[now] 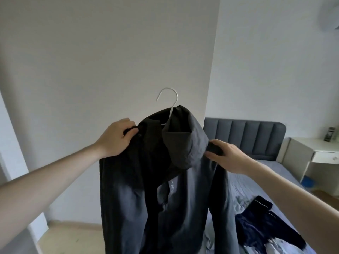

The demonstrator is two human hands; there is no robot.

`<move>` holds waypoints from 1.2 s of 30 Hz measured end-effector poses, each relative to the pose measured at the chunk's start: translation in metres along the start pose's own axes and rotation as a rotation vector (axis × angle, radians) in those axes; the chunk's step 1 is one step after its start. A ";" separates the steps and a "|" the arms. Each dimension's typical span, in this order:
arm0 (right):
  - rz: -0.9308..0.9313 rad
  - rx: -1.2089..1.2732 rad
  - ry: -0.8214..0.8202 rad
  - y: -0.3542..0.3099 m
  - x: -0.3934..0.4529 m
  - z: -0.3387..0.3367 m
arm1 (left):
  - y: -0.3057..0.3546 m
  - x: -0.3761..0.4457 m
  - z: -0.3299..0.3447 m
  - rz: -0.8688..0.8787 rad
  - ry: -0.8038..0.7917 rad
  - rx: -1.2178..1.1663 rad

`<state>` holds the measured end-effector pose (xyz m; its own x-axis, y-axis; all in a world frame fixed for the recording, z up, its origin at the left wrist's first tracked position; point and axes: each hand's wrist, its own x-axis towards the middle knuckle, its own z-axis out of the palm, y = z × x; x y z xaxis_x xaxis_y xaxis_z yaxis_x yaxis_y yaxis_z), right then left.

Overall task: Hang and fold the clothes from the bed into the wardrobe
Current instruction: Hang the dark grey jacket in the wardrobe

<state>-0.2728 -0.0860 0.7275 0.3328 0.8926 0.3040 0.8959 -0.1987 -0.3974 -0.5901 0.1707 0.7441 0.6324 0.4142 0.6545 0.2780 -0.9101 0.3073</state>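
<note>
the person holds a dark grey jacket [165, 180] up in the air in front of a plain white wall [91, 61], at the side of the bed [275, 173]. a white hanger [169, 99] is already inside the jacket: its hook stands up free above the collar, and the hood falls forward over the chest. the left hand [115, 138] is closed on the cloth of the left shoulder, and the right hand [225, 156] pinches the cloth at the right shoulder, so both hands are grasping the jacket and not the hanger itself. the shoulders seem not quite settled on the hanger arms (these are hidden under the cloth, so i cannot be sure).

as a judgement, the task is somewhere in the middle. this one piece is nearly ready for hanging, but it is not yet on any rail, and the wardrobe does not show in this view. on the bed, to the lower right, there lies a pile of clothes [266, 226], dark blue ones on top and some lighter ones under them, so several pieces remain to hang or to fold. what is already put away i cannot tell from here
</note>
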 end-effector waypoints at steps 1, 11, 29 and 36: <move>-0.031 0.023 0.026 0.000 0.001 0.004 | 0.003 -0.001 0.002 0.006 -0.006 -0.005; -0.206 0.242 0.003 -0.020 0.000 0.044 | 0.014 -0.022 0.021 -0.056 -0.059 0.021; -0.441 0.498 -0.287 -0.126 0.026 0.150 | 0.036 -0.211 -0.062 -0.940 0.230 -0.258; -0.485 0.533 -0.367 -0.229 0.022 0.224 | 0.034 -0.280 -0.133 -1.046 0.383 -0.228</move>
<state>-0.5370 0.0694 0.6315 -0.2579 0.9241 0.2818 0.6238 0.3820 -0.6819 -0.8535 0.0257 0.6631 -0.1061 0.9816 0.1587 0.3771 -0.1079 0.9198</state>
